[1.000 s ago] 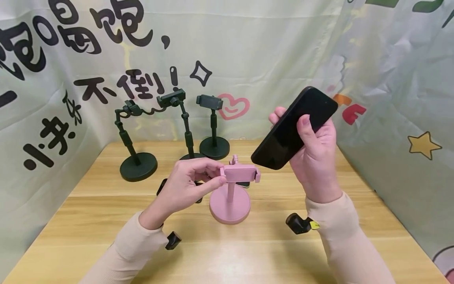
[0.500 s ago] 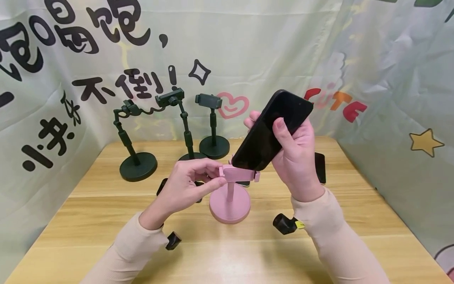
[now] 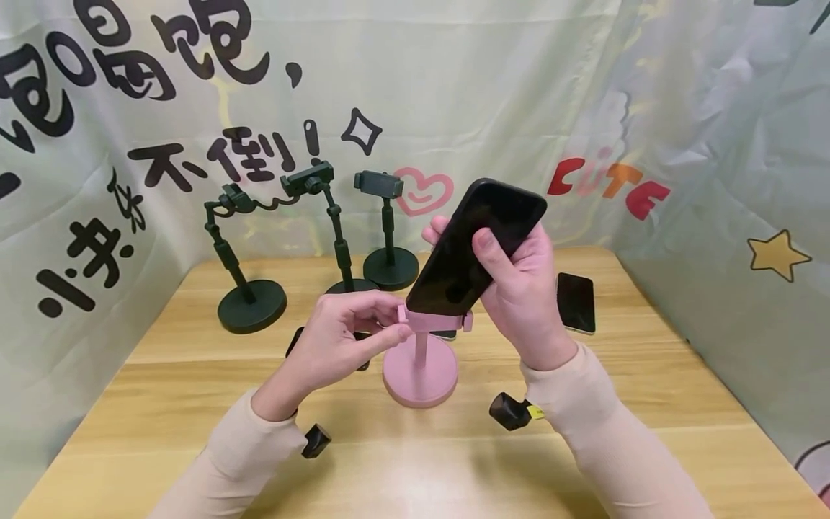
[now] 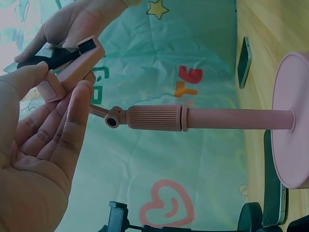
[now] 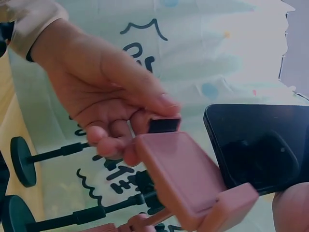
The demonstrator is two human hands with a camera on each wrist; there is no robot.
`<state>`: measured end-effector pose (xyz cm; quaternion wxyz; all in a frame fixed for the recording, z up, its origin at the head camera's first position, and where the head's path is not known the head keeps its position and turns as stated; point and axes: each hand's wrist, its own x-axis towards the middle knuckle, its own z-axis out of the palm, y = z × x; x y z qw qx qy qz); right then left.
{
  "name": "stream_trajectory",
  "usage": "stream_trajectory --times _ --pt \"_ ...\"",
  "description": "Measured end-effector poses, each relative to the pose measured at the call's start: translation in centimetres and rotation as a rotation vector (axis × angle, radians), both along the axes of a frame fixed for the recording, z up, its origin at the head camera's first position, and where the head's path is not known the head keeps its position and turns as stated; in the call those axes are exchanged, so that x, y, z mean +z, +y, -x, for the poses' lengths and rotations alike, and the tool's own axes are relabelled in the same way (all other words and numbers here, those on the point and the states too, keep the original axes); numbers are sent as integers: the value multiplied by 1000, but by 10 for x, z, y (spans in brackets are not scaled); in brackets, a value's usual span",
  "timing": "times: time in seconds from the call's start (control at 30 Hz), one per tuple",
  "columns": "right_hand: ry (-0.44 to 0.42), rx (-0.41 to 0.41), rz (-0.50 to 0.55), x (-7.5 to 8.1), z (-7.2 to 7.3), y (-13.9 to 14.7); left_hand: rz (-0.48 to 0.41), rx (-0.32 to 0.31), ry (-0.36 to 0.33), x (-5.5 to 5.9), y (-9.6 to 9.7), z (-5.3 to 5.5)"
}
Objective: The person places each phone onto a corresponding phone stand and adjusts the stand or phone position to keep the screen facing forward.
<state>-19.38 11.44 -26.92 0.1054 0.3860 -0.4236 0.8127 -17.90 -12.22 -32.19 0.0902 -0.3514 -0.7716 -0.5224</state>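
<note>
A pink phone stand (image 3: 420, 371) stands upright on its round base at mid-table. My left hand (image 3: 344, 335) pinches the left end of its clamp (image 5: 181, 169) between thumb and fingers. The clamp's black-padded end shows beside that thumb in the right wrist view. My right hand (image 3: 521, 303) grips a black smartphone (image 3: 454, 263), thumb across the dark screen and fingers behind. The phone is tilted, its lower end overlapping the clamp from the head. Seen from the right wrist, a phone corner is right at the clamp's far end.
Several dark green phone stands (image 3: 253, 306) are at the back left, one with a coiled cord. A second phone (image 3: 576, 303) lies flat on the wooden table (image 3: 583, 418) at right. Further dark phones (image 3: 295, 340) lie partly hidden behind my left hand and the pink stand.
My right hand has brought the smartphone left and slightly down until it overlaps the pink clamp. The phone lying at right has come into sight. My left hand stays at the clamp.
</note>
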Motion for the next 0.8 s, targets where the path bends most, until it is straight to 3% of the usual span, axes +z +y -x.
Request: stream_trajectory --times 0.23,0.5,0.8 --pt "31 -148 -196 -7 -2 6 -3 4 -21 -2 -1 -3" --pt "39 -329 -404 0 -2 25 4 10 -44 0 -1 -3" --pt "31 -262 -479 6 -2 31 20 27 -18 3 6 -8"
